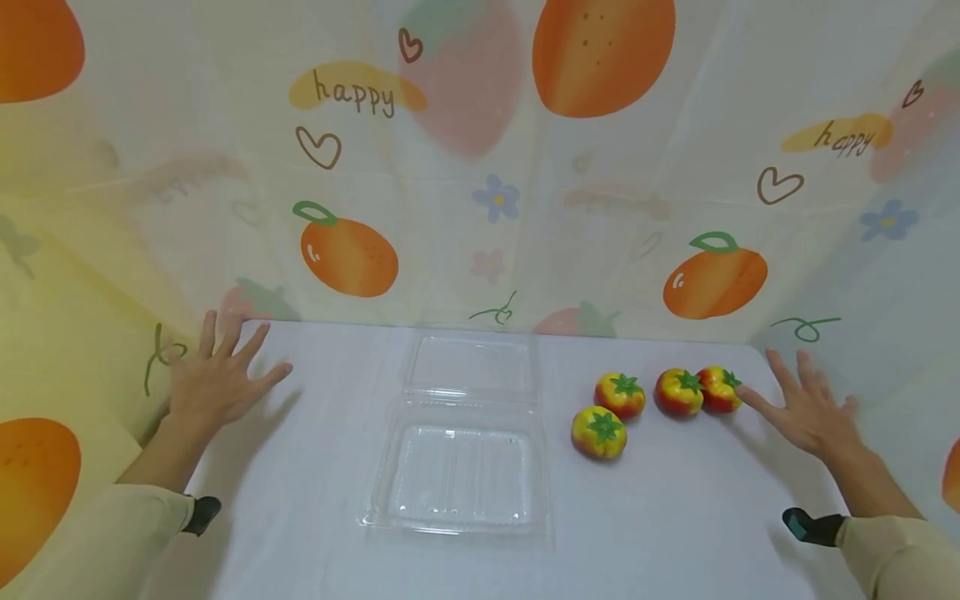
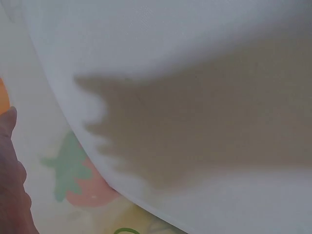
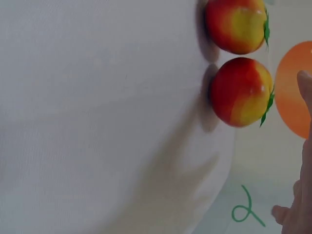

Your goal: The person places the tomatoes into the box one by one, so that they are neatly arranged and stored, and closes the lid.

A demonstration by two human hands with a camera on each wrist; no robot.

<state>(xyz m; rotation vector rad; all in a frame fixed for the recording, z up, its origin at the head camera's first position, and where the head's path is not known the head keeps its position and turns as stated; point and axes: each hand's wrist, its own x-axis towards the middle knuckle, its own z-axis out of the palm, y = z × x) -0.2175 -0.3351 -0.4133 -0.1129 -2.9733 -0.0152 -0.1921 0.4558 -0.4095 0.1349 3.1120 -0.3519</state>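
My left hand is held over the table's left side with its fingers spread and nothing in it. On the right, my right hand is likewise spread, holding nothing, its thumb overlapping the edge of the rightmost tomato in the head view. Close beside that one sits another red-and-yellow tomato; the right wrist view shows a tomato near the thumb. Two more, a tomato and a yellower tomato, lie nearer the middle. A clear plastic clamshell box stands with its lid folded back.
White cloth covers the table. Behind it hangs a fruit-printed curtain, which also runs along both sides. In the left wrist view, the shadow of the hand falls on the cloth.
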